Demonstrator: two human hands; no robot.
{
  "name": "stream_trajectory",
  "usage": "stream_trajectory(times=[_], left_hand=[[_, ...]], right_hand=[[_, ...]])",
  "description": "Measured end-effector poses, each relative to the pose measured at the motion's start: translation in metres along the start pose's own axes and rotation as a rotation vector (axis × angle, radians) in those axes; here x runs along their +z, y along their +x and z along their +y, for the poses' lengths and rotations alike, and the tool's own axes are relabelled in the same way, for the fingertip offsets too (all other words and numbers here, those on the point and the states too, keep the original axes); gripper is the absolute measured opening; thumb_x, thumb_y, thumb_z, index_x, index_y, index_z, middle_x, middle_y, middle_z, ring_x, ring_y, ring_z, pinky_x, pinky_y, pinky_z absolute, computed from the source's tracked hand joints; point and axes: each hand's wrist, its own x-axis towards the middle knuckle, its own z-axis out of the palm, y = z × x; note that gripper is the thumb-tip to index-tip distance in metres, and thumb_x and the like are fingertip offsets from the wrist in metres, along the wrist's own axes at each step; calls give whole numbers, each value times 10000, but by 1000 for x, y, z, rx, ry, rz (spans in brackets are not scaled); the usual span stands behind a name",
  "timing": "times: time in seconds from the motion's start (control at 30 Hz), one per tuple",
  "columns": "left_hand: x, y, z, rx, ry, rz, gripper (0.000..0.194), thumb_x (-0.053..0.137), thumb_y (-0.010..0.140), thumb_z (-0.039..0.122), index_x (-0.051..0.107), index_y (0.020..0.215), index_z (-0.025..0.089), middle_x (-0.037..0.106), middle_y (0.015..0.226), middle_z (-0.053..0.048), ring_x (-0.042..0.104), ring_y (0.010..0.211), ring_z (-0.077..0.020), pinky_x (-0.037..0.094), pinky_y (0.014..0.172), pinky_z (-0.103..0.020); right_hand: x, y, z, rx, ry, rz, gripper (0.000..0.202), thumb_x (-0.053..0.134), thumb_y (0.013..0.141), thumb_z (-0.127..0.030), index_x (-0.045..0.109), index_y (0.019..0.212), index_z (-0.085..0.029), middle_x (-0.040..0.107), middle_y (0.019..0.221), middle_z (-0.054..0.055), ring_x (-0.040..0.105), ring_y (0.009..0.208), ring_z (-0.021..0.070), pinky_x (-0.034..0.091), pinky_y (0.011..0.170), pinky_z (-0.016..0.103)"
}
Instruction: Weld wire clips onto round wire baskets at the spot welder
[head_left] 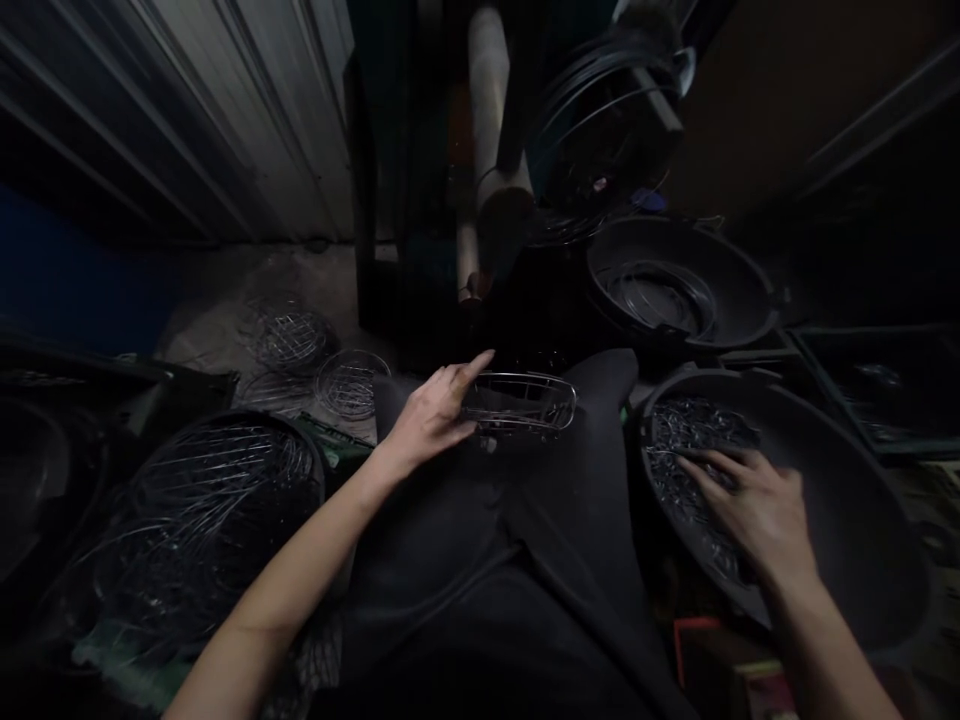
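A small oval wire frame [529, 405] lies over my dark-clad lap, in the middle of the view. My left hand [439, 412] grips its left end, with the index finger stretched along the top and the thumb below. On the right, my right hand [754, 500] is over a black tub [847, 510]. Its fingers are spread at the heap of small dark metal pieces [694, 430] inside. Whether a piece is between the fingertips is too dark and blurred to tell.
At the left a round container holds a pile of wire parts [217, 490]; more wire rings [349, 383] lie on the floor. Ahead stands a machine with a pale pipe [489, 90]. Another black tub [727, 270] holds coiled wire. A red-edged box [694, 625] sits low right.
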Motion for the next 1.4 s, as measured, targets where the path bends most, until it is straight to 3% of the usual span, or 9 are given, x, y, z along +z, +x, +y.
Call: stream_trajectory(times=[0.1, 0.27, 0.4, 0.5, 0.67, 0.87, 1.4], left_hand=[[-5, 10, 8, -3, 137, -4, 713, 590, 779, 164, 268, 1412, 234, 496, 1213, -81, 493, 1077, -213, 437, 940, -350], [-6, 22, 4, -31, 309, 51, 654, 572, 735, 90, 381, 1348, 216, 479, 1211, -94, 471, 1115, -232, 431, 963, -383], [-7, 26, -1, -40, 325, 79, 646, 559, 728, 69, 384, 1332, 213, 490, 1203, -99, 486, 1109, -232, 412, 998, -437], [-8, 26, -2, -32, 372, 85, 630, 539, 721, 39, 409, 1311, 214, 500, 1174, -98, 508, 1096, -232, 383, 1025, -478], [-10, 24, -6, -43, 328, 132, 613, 533, 728, 38, 421, 1309, 195, 497, 1166, -110, 498, 1109, -242, 385, 1023, -481], [-16, 28, -13, -86, 236, 161, 637, 563, 717, 57, 414, 1309, 240, 487, 1162, -92, 491, 1091, -241, 443, 961, -462], [-21, 40, -34, -73, 218, 259, 636, 638, 717, 84, 420, 1294, 237, 492, 1152, -78, 504, 1073, -222, 470, 934, -399]], right_hand=[[-12, 16, -56, -133, 116, 3, 717, 300, 758, -782, 730, 738, -209, 659, 808, 123, 598, 734, 266, 432, 674, 416], [-23, 30, -136, 72, 712, -220, 407, 633, 709, -565, 702, 848, -189, 692, 804, 63, 642, 715, 202, 489, 653, 316], [-8, 42, -194, 144, 1095, -436, 390, 700, 656, -518, 647, 771, -149, 665, 706, 52, 642, 620, 180, 479, 511, 252], [10, 53, -220, 154, 1112, -417, 351, 689, 665, -496, 620, 743, -161, 643, 645, 25, 623, 578, 165, 471, 499, 245], [27, 54, -237, 15, 935, -179, 275, 605, 770, -457, 633, 780, -183, 664, 736, 21, 602, 661, 159, 467, 622, 261], [34, 51, -249, -46, 872, -53, 286, 551, 817, -462, 621, 852, -187, 662, 787, 28, 585, 709, 170, 444, 669, 275], [39, 72, -263, -160, 851, -5, 253, 542, 846, -427, 599, 817, -183, 627, 751, 3, 554, 672, 138, 413, 626, 234]])
